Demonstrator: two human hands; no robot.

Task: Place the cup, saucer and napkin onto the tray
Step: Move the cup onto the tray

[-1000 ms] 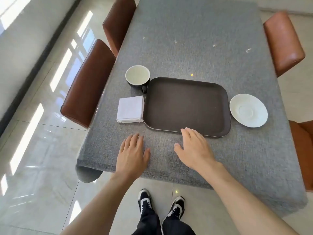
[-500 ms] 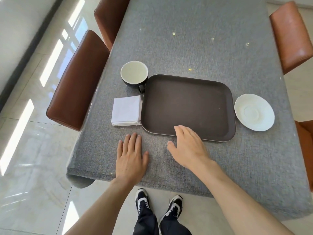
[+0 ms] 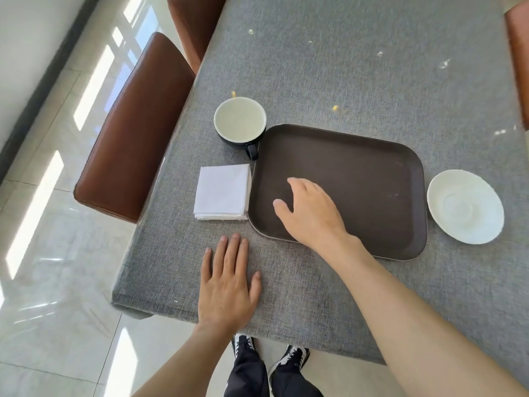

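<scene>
Since half a second ago the right hand [image 3: 310, 216] has moved forward from the near rim of the tray [image 3: 372, 173] and now reaches over the tray's near-left part, fingers loosely spread and curled slightly, grasping nothing; whether it touches the tray surface cannot be told. The left hand [image 3: 229, 287] stays flat on the grey tablecloth [image 3: 343, 67] near the table's edge, palm down, fingers together, holding nothing.

The dark tray is bare of the task's things. The black cup [image 3: 240, 123] with its pale inside stands upright just beyond the tray's far-left corner, its handle turned toward the tray and close against its rim. The folded white napkin [image 3: 221, 196] lies just beside the tray's left edge, nearer than the cup. The white saucer [image 3: 465, 206] rests on the cloth just off the tray's right edge. Brown chairs [image 3: 134, 133] stand along the table's left side.
</scene>
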